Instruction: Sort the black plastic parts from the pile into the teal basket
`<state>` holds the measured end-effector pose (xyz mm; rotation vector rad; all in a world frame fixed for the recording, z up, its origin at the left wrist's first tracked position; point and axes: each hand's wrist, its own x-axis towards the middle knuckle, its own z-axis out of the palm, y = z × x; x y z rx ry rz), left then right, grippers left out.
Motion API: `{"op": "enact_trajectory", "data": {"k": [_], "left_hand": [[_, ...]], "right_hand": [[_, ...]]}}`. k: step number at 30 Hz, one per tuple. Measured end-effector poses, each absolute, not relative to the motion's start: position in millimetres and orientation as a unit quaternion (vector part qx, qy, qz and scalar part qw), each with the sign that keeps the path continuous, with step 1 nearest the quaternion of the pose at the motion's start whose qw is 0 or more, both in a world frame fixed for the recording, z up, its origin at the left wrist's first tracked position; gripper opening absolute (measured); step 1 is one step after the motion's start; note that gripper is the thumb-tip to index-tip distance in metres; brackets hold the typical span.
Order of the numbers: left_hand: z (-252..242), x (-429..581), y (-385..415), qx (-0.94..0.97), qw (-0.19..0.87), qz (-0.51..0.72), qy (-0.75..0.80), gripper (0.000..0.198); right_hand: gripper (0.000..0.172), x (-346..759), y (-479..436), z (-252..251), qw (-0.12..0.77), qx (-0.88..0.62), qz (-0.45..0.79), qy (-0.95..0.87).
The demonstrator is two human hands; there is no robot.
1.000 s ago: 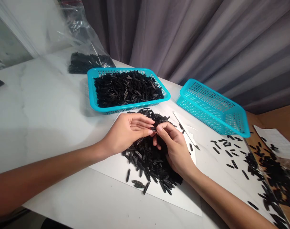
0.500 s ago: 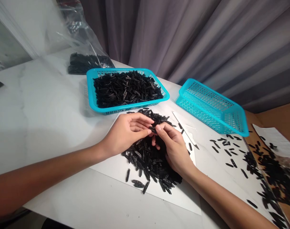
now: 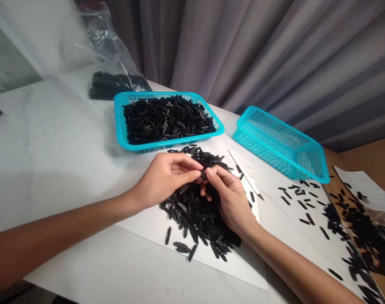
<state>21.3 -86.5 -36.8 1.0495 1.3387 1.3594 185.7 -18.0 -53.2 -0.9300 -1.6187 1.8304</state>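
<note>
Both hands meet above a heap of small black elongated pieces [image 3: 195,219], some with little holes, spread over a white sheet [image 3: 148,226]. My left hand [image 3: 167,175] comes in from the left, thumb and fingertips closed together. My right hand [image 3: 229,190] pinches from the right, its lower fingers curled beneath. Between the fingertips sits a small black piece [image 3: 203,174], mostly covered by the fingers, and both hands touch it. Behind the hands, a blue basket [image 3: 167,145] is heaped with similar black pieces.
A second blue basket [image 3: 281,158] stands at the right. A thin pointed tool [image 3: 248,175] lies on the sheet's right side. Loose black pieces scatter toward a cardboard box [image 3: 357,158] at far right. A clear plastic bag [image 3: 107,55] holding dark pieces stands behind, before a grey curtain [image 3: 243,46].
The fingertips have closed in further around the small black piece, so less of it shows. The hands otherwise stay in nearly the same place; the view shifts slightly.
</note>
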Motion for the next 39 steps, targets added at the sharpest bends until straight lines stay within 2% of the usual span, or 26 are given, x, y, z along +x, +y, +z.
{"op": "enact_trajectory", "data": {"k": [2,5,7,9,11,14,18,23,28,32,34,36,39], "left_hand": [[-30,10,-84,0.451,0.386,0.569,0.569,0.008],[-19,-19,-77,0.506,0.11,0.586,0.624,0.006],[-14,-35,-73,0.552,-0.048,0.525,0.646,0.013],[-15,-38,-73,0.59,-0.123,0.473,0.642,0.022],[-19,-29,-76,0.655,-0.12,0.438,0.604,0.026],[-27,-8,-83,0.76,-0.027,0.374,0.531,0.034],[-33,-3,-86,0.779,0.093,0.29,0.548,0.062],[-48,-20,-84,0.778,0.178,0.194,0.571,0.099],[-64,-29,-79,0.779,0.202,0.197,0.56,0.108],[-70,-30,-77,0.789,0.198,0.211,0.541,0.109],[-71,-27,-78,0.795,0.195,0.219,0.532,0.111],[-73,-23,-81,0.798,0.194,0.219,0.527,0.117],[-74,-18,-85,0.798,0.196,0.214,0.527,0.128]], "right_hand": [[0.028,185,-18,-53,0.265,-0.337,0.681,-0.594],[0.026,184,-18,-52,0.269,-0.33,0.696,-0.579],[0.024,183,-19,-51,0.279,-0.321,0.71,-0.561],[0.023,183,-20,-50,0.292,-0.307,0.72,-0.549],[0.023,184,-21,-49,0.29,-0.292,0.723,-0.554],[0.025,188,-19,-45,0.266,-0.266,0.696,-0.611],[0.031,195,-11,-26,0.217,-0.246,0.607,-0.724],[0.039,207,0,10,0.113,-0.249,0.516,-0.812],[0.045,220,17,26,0.084,-0.212,0.509,-0.83],[0.045,236,30,12,0.105,-0.236,0.479,-0.839],[0.042,247,30,-2,0.1,-0.277,0.424,-0.857],[0.047,258,25,-19,0.107,-0.315,0.377,-0.864],[0.052,269,13,-46,0.144,-0.353,0.386,-0.84]]}}
